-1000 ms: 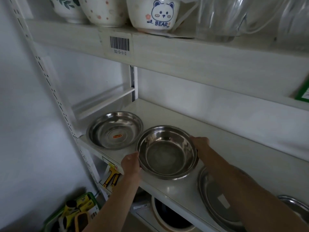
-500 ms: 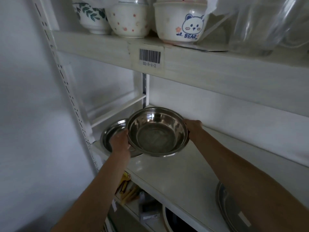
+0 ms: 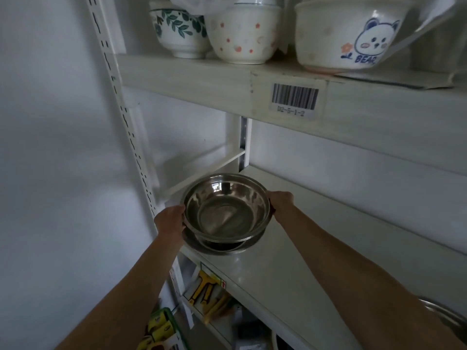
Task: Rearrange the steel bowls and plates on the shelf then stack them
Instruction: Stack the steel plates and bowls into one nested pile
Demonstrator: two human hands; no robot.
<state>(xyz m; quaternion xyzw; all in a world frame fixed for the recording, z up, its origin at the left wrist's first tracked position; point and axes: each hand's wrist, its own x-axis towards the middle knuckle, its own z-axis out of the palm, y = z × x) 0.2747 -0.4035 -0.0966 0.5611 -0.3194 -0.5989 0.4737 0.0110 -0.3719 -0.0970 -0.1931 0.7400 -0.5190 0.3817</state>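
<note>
A deep steel bowl (image 3: 226,210) is held by its rim between my left hand (image 3: 169,219) and my right hand (image 3: 281,203). It sits directly over a shallower steel plate (image 3: 242,247) at the left end of the white shelf (image 3: 290,269). Only the plate's front rim shows beneath the bowl; whether the two touch I cannot tell. Part of another steel plate (image 3: 444,317) shows at the far right, behind my right forearm.
The shelf above (image 3: 202,74) carries three ceramic bowls, one with a bear picture (image 3: 348,34), and a barcode label (image 3: 294,98). A slotted upright (image 3: 126,117) bounds the left side. Yellow packaged goods (image 3: 204,289) lie on the shelf below.
Both hands carried the deep bowl leftward, from beside the shallow plate to directly over it. The camera view shifted left and up.
</note>
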